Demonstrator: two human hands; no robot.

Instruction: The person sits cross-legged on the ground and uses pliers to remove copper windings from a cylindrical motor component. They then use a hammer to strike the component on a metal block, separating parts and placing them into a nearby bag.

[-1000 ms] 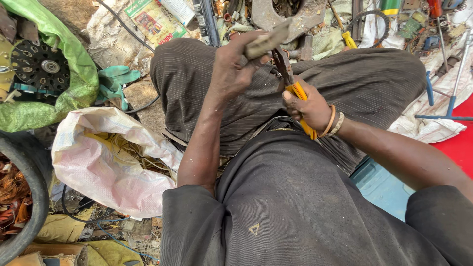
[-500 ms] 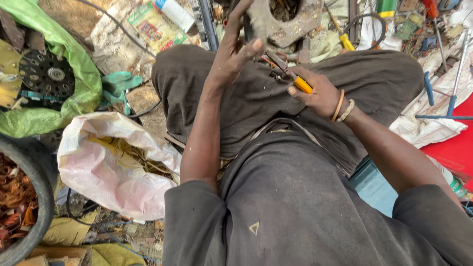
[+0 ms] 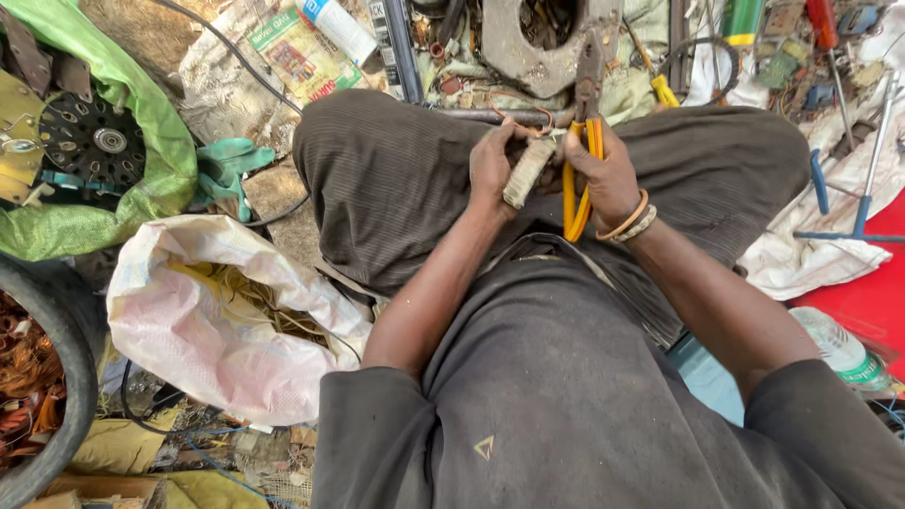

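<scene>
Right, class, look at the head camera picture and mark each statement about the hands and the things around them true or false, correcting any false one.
1. The right hand grips orange-handled pliers. True.
2. The left hand is empty. False: it holds a pale wrapped bundle.
3. A white sack lies open beside the person's left leg. True.
4. The pliers' handles point away from the person. False: the handles point toward the body and the metal head points away.
5. A black perforated metal disc rests on green sacking at the far left. True.
6. The right wrist is bare. False: it wears bracelets.
</scene>
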